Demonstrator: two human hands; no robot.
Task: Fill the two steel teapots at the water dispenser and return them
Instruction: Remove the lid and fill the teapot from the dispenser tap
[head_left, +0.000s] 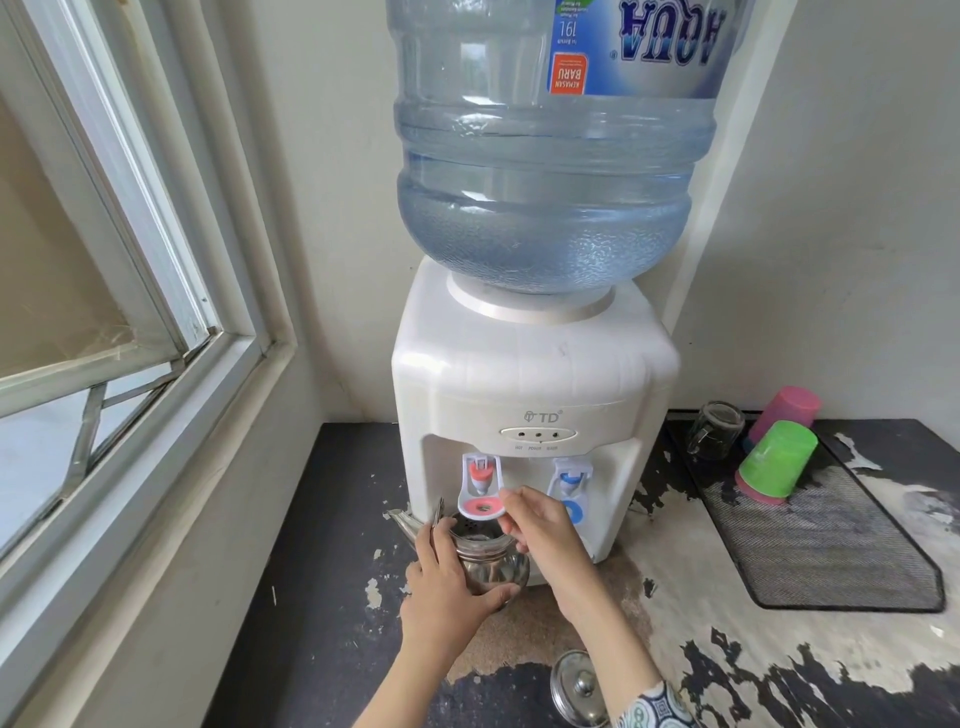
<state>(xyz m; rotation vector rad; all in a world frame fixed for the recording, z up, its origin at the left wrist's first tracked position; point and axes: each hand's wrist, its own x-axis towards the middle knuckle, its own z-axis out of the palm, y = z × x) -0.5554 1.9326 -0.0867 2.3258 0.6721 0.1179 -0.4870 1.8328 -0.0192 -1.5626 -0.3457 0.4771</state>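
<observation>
A white water dispenser (530, 384) with a big blue bottle (545, 156) stands on the worn counter. Under its red tap (482, 488) sits an open steel teapot (488, 561), spout pointing left. My left hand (447, 587) grips the teapot's body from the near left side. My right hand (540, 525) pinches the red tap's lever at its right edge. The blue tap (569, 483) lies just behind that hand. The teapot's steel lid (579, 686) lies on the counter near my right forearm. Only one teapot is in view.
A black mesh mat (831, 540) at the right holds an upturned glass (714, 431), a green cup (776, 462) and a pink cup (787, 410). An open window (104, 260) fills the left. The counter (332, 597) is dark with peeling patches.
</observation>
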